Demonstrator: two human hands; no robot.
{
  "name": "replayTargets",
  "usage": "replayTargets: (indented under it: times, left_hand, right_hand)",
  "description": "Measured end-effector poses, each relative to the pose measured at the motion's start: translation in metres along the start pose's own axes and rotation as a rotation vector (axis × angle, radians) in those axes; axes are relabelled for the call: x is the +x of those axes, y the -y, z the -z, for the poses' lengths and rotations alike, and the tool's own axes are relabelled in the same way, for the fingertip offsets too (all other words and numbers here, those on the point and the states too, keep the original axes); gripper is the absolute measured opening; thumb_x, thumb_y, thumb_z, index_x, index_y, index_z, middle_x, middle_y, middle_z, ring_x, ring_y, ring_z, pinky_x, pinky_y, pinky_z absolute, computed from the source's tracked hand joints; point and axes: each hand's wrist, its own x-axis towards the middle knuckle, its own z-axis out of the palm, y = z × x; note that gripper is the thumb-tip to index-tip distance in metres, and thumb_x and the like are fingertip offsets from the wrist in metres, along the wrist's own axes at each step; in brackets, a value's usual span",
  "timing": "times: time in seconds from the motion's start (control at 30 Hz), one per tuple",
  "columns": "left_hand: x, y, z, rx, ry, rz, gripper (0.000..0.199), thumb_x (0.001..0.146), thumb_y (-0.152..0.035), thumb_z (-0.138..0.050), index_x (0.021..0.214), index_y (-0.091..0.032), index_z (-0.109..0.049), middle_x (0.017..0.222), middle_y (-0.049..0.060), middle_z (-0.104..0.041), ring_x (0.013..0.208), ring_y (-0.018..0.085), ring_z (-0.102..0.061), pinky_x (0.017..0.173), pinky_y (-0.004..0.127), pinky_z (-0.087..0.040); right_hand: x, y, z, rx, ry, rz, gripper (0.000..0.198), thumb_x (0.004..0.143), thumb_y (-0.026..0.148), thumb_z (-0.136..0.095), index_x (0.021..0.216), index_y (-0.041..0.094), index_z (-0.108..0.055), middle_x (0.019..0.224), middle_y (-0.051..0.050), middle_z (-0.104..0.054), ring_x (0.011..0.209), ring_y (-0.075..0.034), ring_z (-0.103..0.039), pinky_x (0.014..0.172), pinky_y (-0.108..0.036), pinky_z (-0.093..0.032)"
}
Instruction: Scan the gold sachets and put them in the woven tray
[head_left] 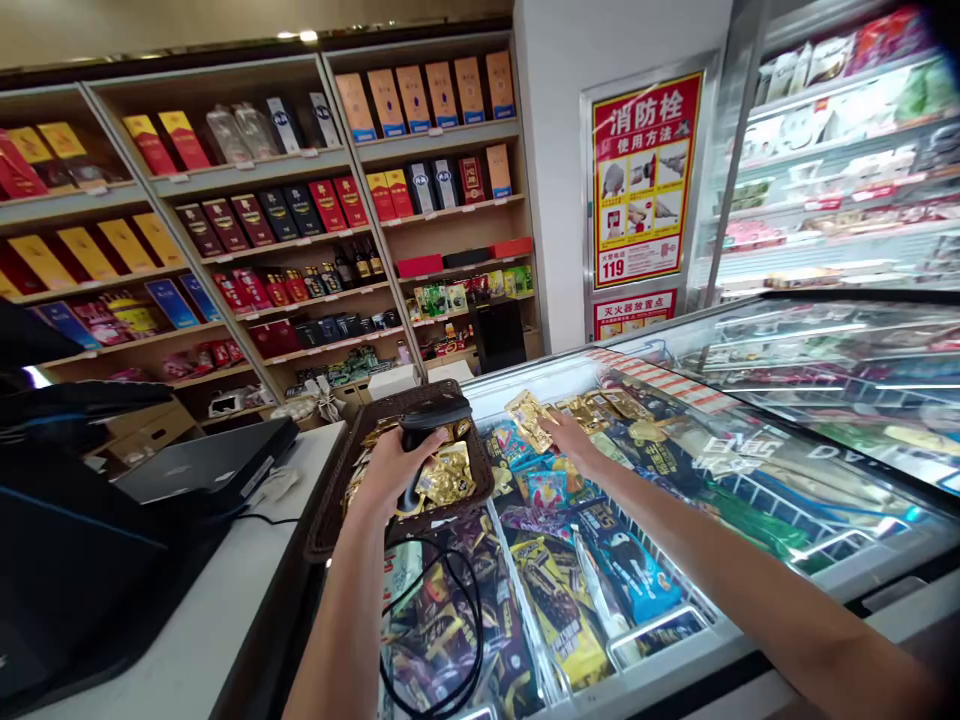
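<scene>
My left hand [401, 462] is wrapped around the grip of a black barcode scanner [436, 408], whose head points right. Its black cable [476, 620] hangs in loops over the freezer glass. Between the fingers of my right hand [564, 435] is a small gold foil packet [529, 418], held above the freezer to the right of the scanner. Under the scanner, a brown woven basket [324, 515] holds several gold packets [450, 472]. More gold packets [611, 405] lie in a row on the freezer beyond my right hand.
The chest freezer [551, 690] holds colourful ice cream packs [555, 600] in wire baskets. At left, a counter [247, 580] carries a black register machine [67, 570]. Shelves [360, 150] of boxed goods stand behind, and a lit display fridge [840, 170] at right.
</scene>
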Motion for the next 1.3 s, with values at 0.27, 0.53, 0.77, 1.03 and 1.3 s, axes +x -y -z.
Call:
replayTargets:
  times: [0.27, 0.53, 0.77, 1.03, 1.3]
  left_hand:
    - [-0.001, -0.002, -0.015, 0.096, 0.062, -0.057, 0.052, 0.061, -0.059, -0.077, 0.088, -0.015, -0.070, 0.075, 0.004, -0.068, 0.064, 0.018, -0.059, 0.059, 0.027, -0.042]
    - [0.000, 0.000, -0.014, 0.107, 0.070, -0.068, 0.054, 0.060, -0.060, -0.078, 0.089, -0.016, -0.071, 0.077, 0.004, -0.069, 0.065, 0.019, -0.061, 0.060, 0.027, -0.042]
    - [-0.003, -0.005, -0.017, 0.123, 0.083, -0.048, 0.045, 0.061, -0.057, -0.077, 0.079, -0.017, -0.068, 0.063, 0.001, -0.062, 0.060, 0.018, -0.057, 0.056, 0.025, -0.038]
    - [-0.005, -0.007, -0.017, 0.166, 0.124, -0.033, 0.046, 0.061, -0.060, -0.076, 0.075, -0.018, -0.066, 0.061, 0.001, -0.061, 0.059, 0.018, -0.055, 0.054, 0.026, -0.035]
    - [-0.005, -0.003, -0.019, 0.231, 0.165, -0.074, 0.041, 0.063, -0.056, -0.077, 0.071, -0.020, -0.060, 0.058, -0.003, -0.055, 0.058, 0.017, -0.055, 0.054, 0.024, -0.034]
  right_hand:
    - [-0.002, 0.013, -0.002, 0.160, 0.070, -0.016, 0.040, 0.083, 0.048, -0.054, 0.105, 0.017, -0.068, 0.075, -0.004, -0.064, 0.059, -0.016, -0.051, 0.053, -0.025, -0.038]
    - [0.000, 0.002, -0.001, 0.182, 0.029, -0.075, 0.054, 0.082, 0.050, -0.055, 0.122, 0.014, -0.064, 0.075, -0.004, -0.065, 0.062, -0.018, -0.055, 0.054, -0.026, -0.041]
    - [-0.003, 0.004, 0.002, 0.171, 0.041, -0.052, 0.062, 0.083, 0.050, -0.054, 0.132, 0.012, -0.057, 0.092, -0.009, -0.068, 0.071, -0.020, -0.059, 0.055, -0.026, -0.043]
    - [-0.010, 0.012, 0.006, 0.134, 0.022, -0.136, 0.068, 0.087, 0.049, -0.053, 0.145, 0.014, -0.046, 0.107, -0.015, -0.069, 0.081, -0.026, -0.064, 0.062, -0.031, -0.048]
    - [-0.005, 0.011, 0.008, 0.163, 0.026, -0.133, 0.068, 0.087, 0.049, -0.054, 0.143, 0.012, -0.049, 0.125, -0.017, -0.063, 0.086, -0.025, -0.064, 0.062, -0.030, -0.050]
